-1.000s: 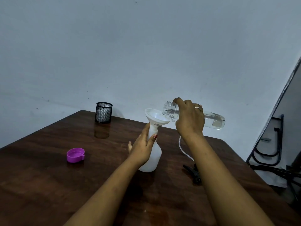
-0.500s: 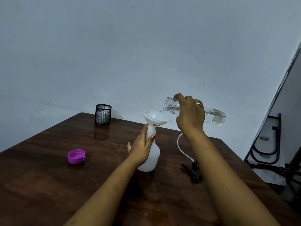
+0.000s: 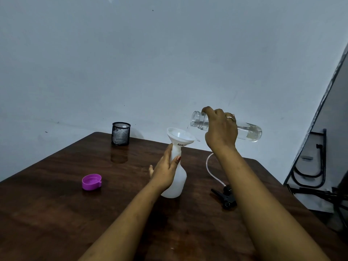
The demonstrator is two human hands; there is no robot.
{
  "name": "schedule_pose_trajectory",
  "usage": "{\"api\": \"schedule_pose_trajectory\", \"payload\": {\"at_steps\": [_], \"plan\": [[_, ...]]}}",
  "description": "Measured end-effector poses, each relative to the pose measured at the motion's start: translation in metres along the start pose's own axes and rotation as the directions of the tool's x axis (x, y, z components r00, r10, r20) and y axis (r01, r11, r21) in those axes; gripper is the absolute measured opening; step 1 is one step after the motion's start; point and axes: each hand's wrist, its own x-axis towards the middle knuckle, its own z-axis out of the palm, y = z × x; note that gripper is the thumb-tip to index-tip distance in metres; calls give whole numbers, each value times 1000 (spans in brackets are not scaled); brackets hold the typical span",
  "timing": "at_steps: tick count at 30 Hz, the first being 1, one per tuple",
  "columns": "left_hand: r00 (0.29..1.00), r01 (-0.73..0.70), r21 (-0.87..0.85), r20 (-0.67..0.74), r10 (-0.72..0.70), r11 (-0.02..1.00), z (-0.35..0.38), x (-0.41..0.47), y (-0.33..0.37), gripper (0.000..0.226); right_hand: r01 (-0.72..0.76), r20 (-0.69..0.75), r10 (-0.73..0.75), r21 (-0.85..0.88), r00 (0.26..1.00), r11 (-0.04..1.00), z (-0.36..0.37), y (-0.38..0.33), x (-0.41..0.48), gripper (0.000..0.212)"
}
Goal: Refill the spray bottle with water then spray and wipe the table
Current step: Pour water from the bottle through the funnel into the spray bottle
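A white spray bottle (image 3: 178, 179) stands upright mid-table with a white funnel (image 3: 180, 136) in its neck. My left hand (image 3: 165, 170) is wrapped around the bottle's neck and shoulder. My right hand (image 3: 220, 131) grips a clear water bottle (image 3: 248, 131), tipped almost level, its open mouth just above and right of the funnel's rim. A little water lies in the clear bottle's low side and a thin trickle falls at its mouth. The black spray head (image 3: 227, 197) with its clear tube lies on the table to the right.
A purple cap (image 3: 91, 182) lies on the dark wooden table (image 3: 56, 213) to the left. A black mesh cup (image 3: 120, 133) stands at the far edge by the wall. Black metal frames (image 3: 312, 166) lean on the floor off the table's right side.
The clear bottle's mouth has drawn back slightly up and to the right of the funnel. My left hand stays on the spray bottle.
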Motion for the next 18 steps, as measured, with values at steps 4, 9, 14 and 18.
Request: {"api": "schedule_pose_trajectory", "payload": {"at_steps": [4,9,14,18], "plan": [[1000,4,-4,7,-4,1000,-1,-1,1,54,-15,-5,15,6,1000,1000,0,1,1,67],[1000,8,9,5,-8,1000,-2,-1,1,54,-26,-19,26,14,999,1000,-2,0,1,67],[1000,11,-1,12,-11,1000,-2,-2,1,54,-27,-12,27,16,1000,1000,-3,0,2,67],[1000,13,8,15,-13,1000,-1,-1,1,55,-27,-7,27,7,1000,1000,-3,0,2,66]]}}
